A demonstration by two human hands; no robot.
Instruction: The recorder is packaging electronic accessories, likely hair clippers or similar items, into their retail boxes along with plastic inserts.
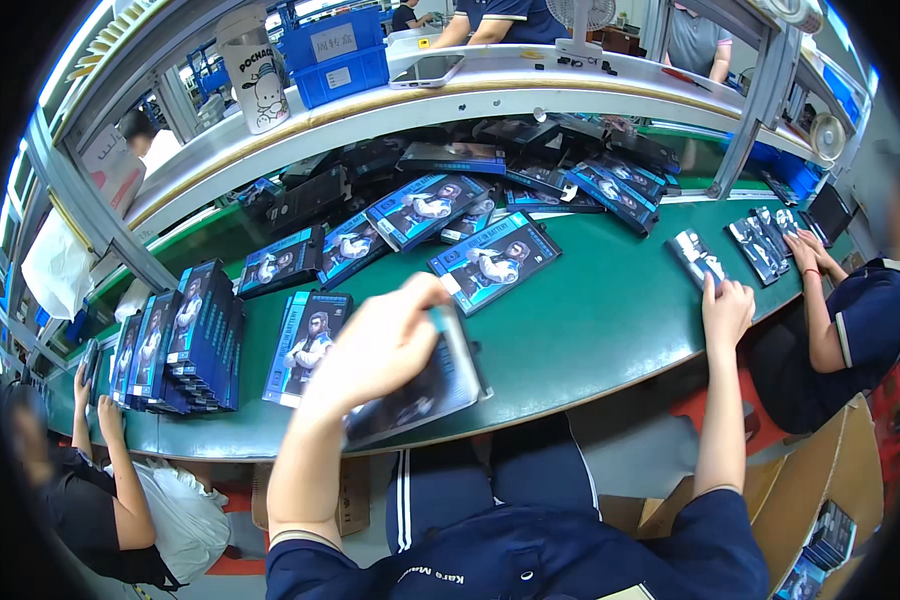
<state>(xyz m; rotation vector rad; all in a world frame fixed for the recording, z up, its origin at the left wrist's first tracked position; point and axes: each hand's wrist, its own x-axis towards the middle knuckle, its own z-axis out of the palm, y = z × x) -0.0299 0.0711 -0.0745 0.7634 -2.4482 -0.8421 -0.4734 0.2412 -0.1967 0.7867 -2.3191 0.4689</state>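
Observation:
My left hand [395,335] is closed on a flat dark product box [430,385], tilted and blurred above the table's near edge. Out to the right, my right hand [727,312] grips the near end of another flat box [697,257] with a printed figure; its fingers are bent and partly hidden. One blue-and-black box [495,262] lies face up beyond my left hand. Partly covered by my left forearm, another box [308,335] lies on the left, beside upright stacked boxes [205,320].
A heap of similar boxes [430,205] runs along the back of the green table [590,300], under a white shelf [510,92]. Co-workers sit on both sides; one person's hand [805,250] touches boxes at the right. A cardboard carton [810,460] stands lower right.

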